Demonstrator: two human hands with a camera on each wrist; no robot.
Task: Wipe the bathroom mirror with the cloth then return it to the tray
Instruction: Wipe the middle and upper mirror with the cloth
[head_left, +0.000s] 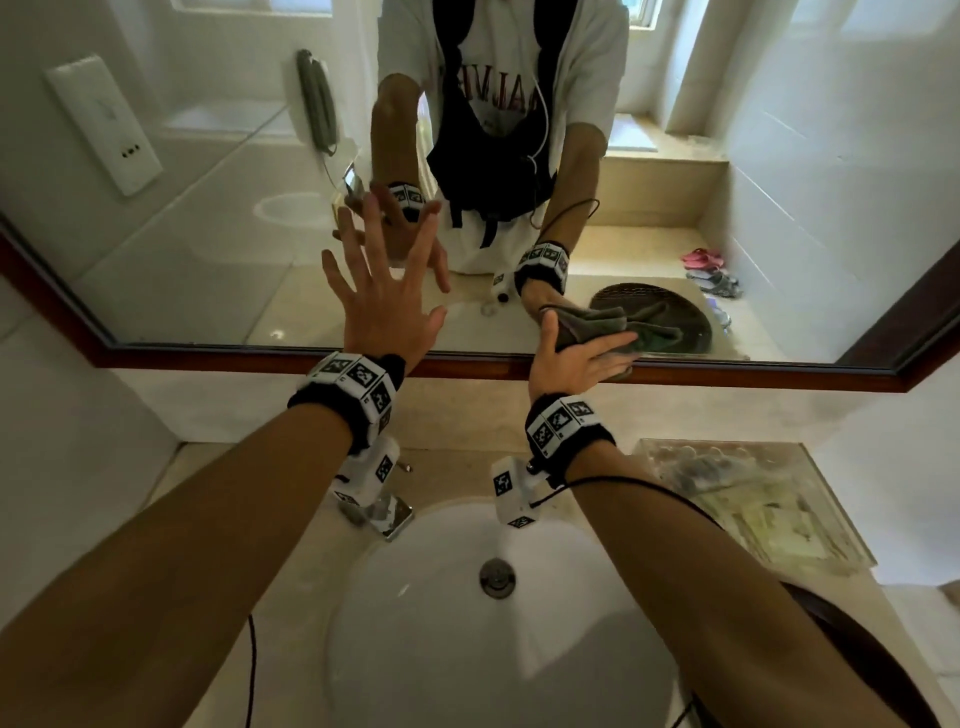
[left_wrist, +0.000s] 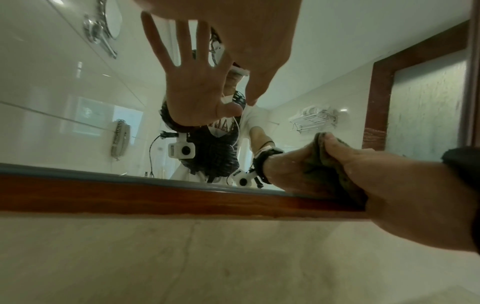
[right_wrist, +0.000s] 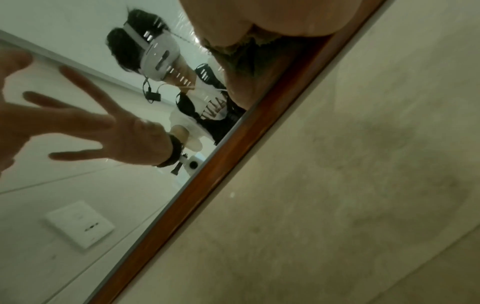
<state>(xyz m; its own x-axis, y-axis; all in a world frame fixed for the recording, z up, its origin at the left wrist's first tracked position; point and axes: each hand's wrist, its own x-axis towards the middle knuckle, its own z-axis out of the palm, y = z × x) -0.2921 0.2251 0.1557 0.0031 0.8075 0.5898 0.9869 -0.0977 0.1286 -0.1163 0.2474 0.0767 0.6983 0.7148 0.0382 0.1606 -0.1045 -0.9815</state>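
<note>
The wood-framed bathroom mirror (head_left: 208, 249) hangs above the counter. My right hand (head_left: 576, 358) presses a dark grey-green cloth (head_left: 571, 335) against the glass at the mirror's lower edge, with a fold caught between thumb and fingers. In the left wrist view the cloth (left_wrist: 322, 164) is sandwiched between that hand (left_wrist: 384, 174) and its reflection. In the right wrist view the cloth (right_wrist: 233, 49) shows under the heel of the hand (right_wrist: 272, 16). My left hand (head_left: 384, 296) is flat on the glass, fingers spread, left of the cloth, holding nothing. A clear glass tray (head_left: 831, 525) sits on the counter at the right.
A white basin (head_left: 441, 649) with a chrome tap (head_left: 387, 512) lies below my arms. The brown mirror frame (head_left: 260, 358) runs just under both hands. A white socket plate (head_left: 104, 124) is on the left wall. A dark round object (head_left: 857, 649) stands at bottom right.
</note>
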